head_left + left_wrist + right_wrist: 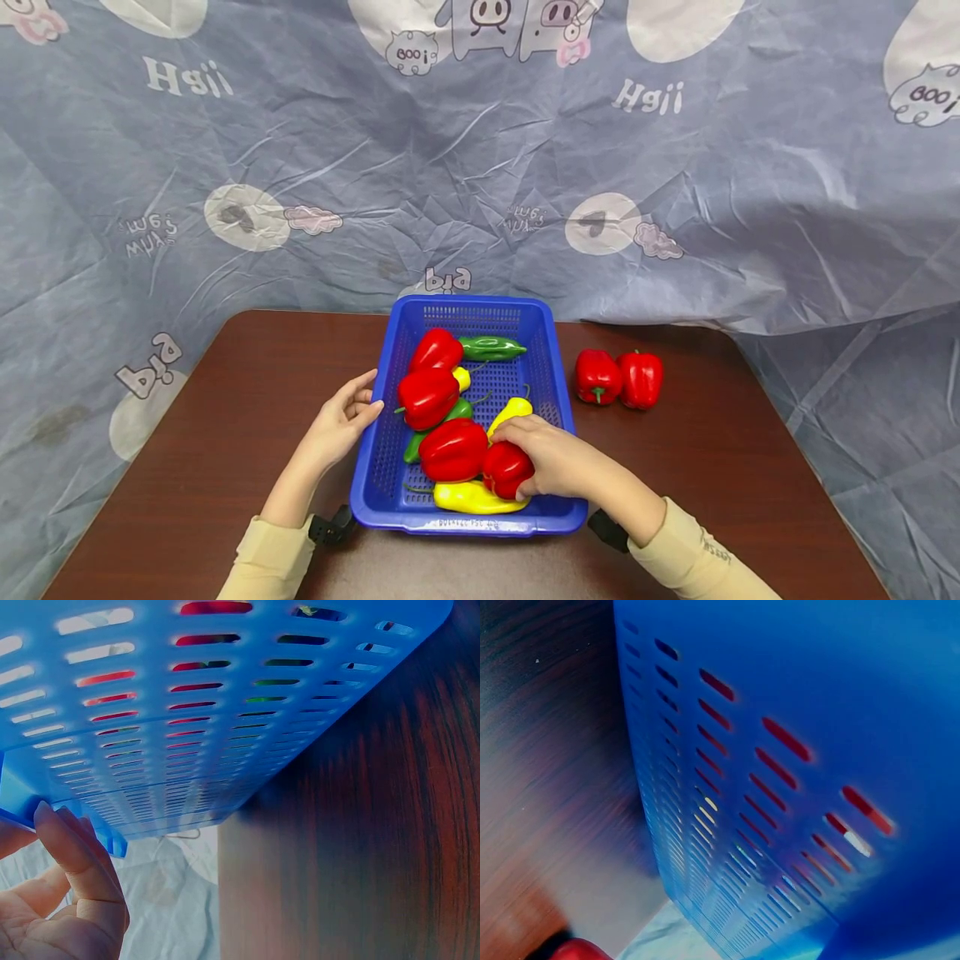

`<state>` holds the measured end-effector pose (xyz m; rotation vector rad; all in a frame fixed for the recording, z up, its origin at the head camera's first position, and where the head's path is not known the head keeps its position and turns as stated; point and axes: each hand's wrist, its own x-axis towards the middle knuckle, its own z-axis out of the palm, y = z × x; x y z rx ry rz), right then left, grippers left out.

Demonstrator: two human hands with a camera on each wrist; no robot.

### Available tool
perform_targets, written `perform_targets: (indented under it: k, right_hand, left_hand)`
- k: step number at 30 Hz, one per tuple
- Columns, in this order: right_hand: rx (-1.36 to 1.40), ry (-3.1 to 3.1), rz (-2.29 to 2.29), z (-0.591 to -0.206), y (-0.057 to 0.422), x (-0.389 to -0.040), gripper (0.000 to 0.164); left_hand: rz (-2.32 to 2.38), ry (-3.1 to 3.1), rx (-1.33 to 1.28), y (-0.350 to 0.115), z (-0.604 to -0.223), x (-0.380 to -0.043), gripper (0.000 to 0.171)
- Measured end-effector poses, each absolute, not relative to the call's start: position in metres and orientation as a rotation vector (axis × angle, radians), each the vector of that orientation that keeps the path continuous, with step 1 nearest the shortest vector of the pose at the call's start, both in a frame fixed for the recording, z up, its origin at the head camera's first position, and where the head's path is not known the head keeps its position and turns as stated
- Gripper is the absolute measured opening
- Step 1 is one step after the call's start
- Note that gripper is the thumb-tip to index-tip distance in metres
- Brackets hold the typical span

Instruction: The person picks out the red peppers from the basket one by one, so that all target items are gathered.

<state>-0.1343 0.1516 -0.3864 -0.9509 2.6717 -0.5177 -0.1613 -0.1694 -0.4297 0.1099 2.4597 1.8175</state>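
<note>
A blue plastic basket [468,522] stands on the table, holding several red bell peppers and some yellow and green peppers. At its near right corner my right hand [551,458] grips a red bell pepper [506,468] from above, thumb on the near side. That pepper sits beside another red bell pepper [453,450] and over a long yellow pepper [472,497]. My left hand [337,423] holds the basket's left rim, thumb over the edge; the left wrist view shows its fingers [79,862] under the rim. In the right wrist view the basket wall [727,787] hides the right hand.
Two red bell peppers [597,377] [641,379] lie side by side on the brown table [697,467], right of the basket. Farther back in the basket are a dark green pepper [492,348] and more red ones [429,398]. A printed grey-blue cloth [450,167] hangs behind the table.
</note>
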Motion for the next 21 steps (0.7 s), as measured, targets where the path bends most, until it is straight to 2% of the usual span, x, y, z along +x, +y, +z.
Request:
perform_targets:
  k: [21]
  right_hand:
    - [-0.999, 2.716, -0.553, -0.3842, 0.155, -0.1353, 0.053]
  left_hand:
    - [1.83, 2.461, 0.11, -0.1692, -0.4305, -0.1613, 0.055]
